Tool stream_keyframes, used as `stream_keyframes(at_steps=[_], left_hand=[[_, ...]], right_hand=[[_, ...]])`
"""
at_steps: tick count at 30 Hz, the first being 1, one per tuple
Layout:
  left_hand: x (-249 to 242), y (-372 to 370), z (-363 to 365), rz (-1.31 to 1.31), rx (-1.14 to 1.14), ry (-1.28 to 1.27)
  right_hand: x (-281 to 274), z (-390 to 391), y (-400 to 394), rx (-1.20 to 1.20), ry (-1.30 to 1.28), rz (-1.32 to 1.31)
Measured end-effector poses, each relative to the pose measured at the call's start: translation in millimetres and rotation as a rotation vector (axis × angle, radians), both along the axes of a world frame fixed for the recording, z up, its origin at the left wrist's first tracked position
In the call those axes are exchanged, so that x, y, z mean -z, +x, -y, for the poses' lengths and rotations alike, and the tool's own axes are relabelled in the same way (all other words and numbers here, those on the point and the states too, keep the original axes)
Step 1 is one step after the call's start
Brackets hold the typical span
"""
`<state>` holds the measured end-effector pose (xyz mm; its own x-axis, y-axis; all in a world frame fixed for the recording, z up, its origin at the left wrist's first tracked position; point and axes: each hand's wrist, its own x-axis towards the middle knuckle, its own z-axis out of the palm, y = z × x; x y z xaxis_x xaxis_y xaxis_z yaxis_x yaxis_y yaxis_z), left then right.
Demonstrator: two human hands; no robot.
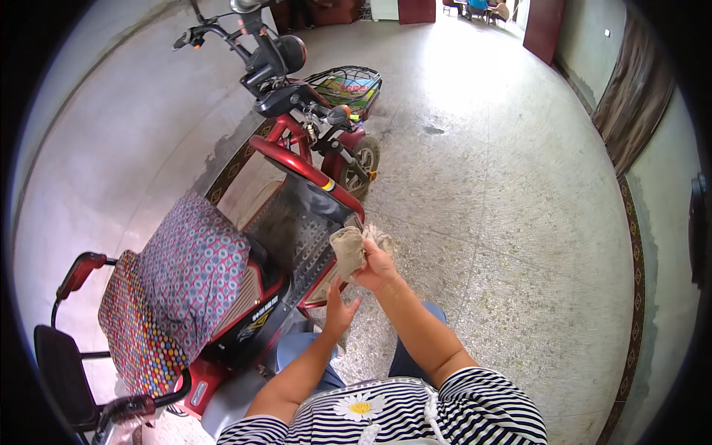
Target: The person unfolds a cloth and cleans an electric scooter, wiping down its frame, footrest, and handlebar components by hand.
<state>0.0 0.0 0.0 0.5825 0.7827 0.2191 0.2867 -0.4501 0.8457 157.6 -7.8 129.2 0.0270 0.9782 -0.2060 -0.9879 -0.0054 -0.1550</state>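
Observation:
My right hand (pixel 378 268) grips a crumpled beige cloth (pixel 348 248), held up just over the right edge of the footboard (pixel 297 233) of a red electric tricycle (pixel 285 148). My left hand (pixel 340 310) hovers a little below the cloth, fingers apart, holding nothing. The cloth's lower end hangs close to my left fingertips; whether they touch is unclear. The tricycle stands to my left, with handlebars (pixel 222 33) at the far end.
The seat bears a patterned cover (pixel 182 278). A wire front basket (pixel 347 83) holds something colourful. A black rear rack (pixel 63 371) sits near left. Speckled concrete floor (pixel 504 208) spreads right. Walls flank both sides; people sit by the far doorway (pixel 482 7).

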Motion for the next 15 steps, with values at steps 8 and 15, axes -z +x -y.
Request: stream_keyframes(at_steps=[8,15], left_hand=[[-40,-35,77,0.247,-0.023,-0.206],[-10,-59,97,0.337,-0.003,-0.686]], right_hand=[[-30,94,-63,-0.041,-0.057,0.081],[-7,122,-67,-0.004,-0.052,0.073]])
